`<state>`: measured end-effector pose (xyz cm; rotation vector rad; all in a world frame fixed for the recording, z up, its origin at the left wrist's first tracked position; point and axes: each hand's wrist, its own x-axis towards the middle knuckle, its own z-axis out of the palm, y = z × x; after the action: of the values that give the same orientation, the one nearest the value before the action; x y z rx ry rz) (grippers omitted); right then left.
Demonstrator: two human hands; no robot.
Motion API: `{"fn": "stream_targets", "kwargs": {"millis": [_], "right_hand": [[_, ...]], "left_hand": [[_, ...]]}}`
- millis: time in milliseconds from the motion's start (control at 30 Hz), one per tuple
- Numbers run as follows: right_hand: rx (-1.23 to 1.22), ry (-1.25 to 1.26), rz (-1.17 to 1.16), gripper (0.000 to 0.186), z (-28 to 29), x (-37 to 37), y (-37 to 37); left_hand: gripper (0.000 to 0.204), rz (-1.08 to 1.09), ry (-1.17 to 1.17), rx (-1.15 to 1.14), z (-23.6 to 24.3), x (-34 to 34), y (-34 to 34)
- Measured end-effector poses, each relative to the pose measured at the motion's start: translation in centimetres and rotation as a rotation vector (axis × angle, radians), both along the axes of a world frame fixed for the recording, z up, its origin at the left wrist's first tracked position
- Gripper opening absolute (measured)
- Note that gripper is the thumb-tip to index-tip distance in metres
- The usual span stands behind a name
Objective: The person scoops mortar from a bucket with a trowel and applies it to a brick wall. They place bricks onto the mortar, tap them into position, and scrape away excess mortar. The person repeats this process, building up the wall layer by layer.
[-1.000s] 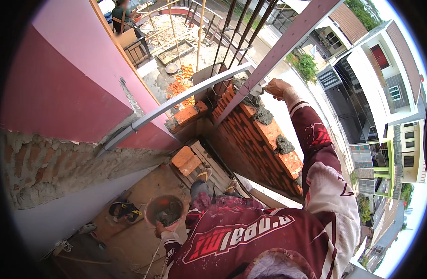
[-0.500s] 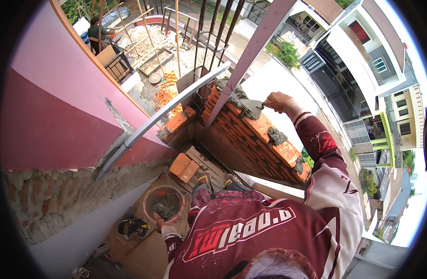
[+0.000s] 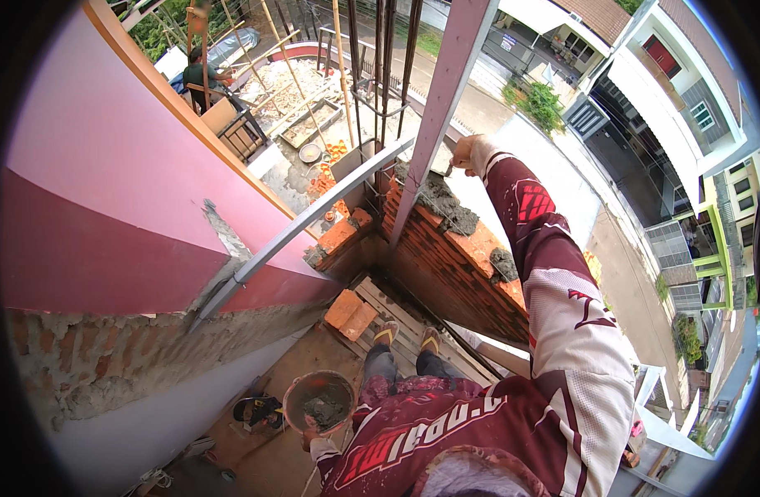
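My right hand (image 3: 469,154) grips a trowel (image 3: 450,171), mostly hidden, above the far part of a red brick wall (image 3: 429,257). Wet grey mortar (image 3: 451,209) lies along that wall's top, with a separate lump (image 3: 502,263) nearer me. A mauve upright bar (image 3: 428,124) crosses in front of the wall. My left hand (image 3: 311,431) is closed on the near rim of a bucket (image 3: 300,394) with grey mortar inside, low beside my legs.
Two loose bricks (image 3: 351,313) lie on planks by my sandalled feet. A metal rail (image 3: 301,225) crosses beside the pink wall (image 3: 123,132). Steel rebar (image 3: 384,74) rises behind. A person (image 3: 199,79) is below at upper left; houses line the street at right.
Over the last half second my right hand has moved farther away along the wall top, up and left in view, with the trowel. My left hand stays at the bucket.
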<state>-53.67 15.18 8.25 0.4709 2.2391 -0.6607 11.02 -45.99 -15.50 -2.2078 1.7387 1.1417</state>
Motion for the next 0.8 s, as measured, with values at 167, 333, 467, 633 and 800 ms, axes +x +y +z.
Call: {"fn": "stream_targets", "kwargs": {"millis": [167, 333, 467, 633, 800], "right_hand": [[0.311, -0.081, 0.306, 0.028, 3.6, 7.9, 2.7], [0.282, 0.313, 0.177, 0.046, 9.8, 19.0, 3.2], [0.081, 0.379, 0.073, 0.052, 10.7, 28.1, 1.1], [-0.083, 0.367, 0.311, 0.04, 4.1, 35.3, -5.3], [-0.025, 0.283, 0.263, 0.036, 1.8, 38.8, -7.4]], "left_hand": [[0.046, 0.005, -0.022, 0.0, -0.4, 2.7, 2.4], [0.045, 0.005, -0.02, 0.01, -0.8, 3.2, 3.3], [0.044, -0.022, -0.004, 0.001, -0.7, 2.1, 3.3], [0.044, -0.107, 0.054, -0.069, -0.6, -2.1, 2.5], [0.043, -0.25, 0.115, -0.206, 0.6, -8.3, 2.2]]}}
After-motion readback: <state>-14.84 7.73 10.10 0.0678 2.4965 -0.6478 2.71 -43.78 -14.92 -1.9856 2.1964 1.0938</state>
